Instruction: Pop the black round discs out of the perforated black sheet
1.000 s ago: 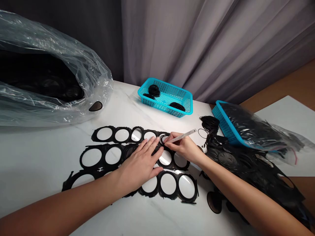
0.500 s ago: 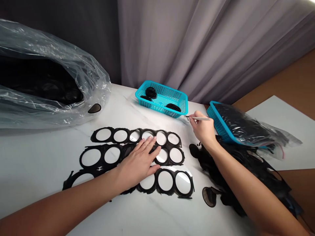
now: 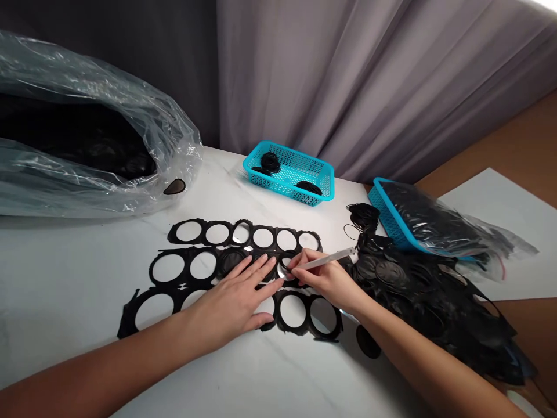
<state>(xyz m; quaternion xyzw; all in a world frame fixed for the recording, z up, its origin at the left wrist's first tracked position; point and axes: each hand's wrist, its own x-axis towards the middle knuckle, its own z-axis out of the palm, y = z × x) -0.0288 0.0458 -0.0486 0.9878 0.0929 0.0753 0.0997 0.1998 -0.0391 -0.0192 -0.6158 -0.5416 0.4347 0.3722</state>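
Black sheets with rows of round holes (image 3: pixel 170 310) lie flat on the white table. My left hand (image 3: pixel 243 299) rests palm down on the middle strip, fingers spread. Just to its right, my right hand (image 3: pixel 319 276) grips a slim, pale pen-like tool (image 3: pixel 326 259) between thumb and fingers. The tool's handle slants up to the right, and its tip is hidden by the fingers at a hole near the strip's right end. The upper strip (image 3: pixel 203 232) lies beyond both hands. Part of the lower strip is covered by my left forearm.
A turquoise basket (image 3: pixel 288 187) with black rings stands at the back. To the right, a second basket (image 3: pixel 394 223) carries a bag of black pieces (image 3: pixel 435 215), beside a dark pile (image 3: pixel 418 302) and thin black loops (image 3: pixel 364 216). A large clear bag (image 3: pixel 174 139) sits at left.
My right hand has moved left and nearer, from beside the back basket to the middle strip, with the tool still in it. My left hand stays on the strip.
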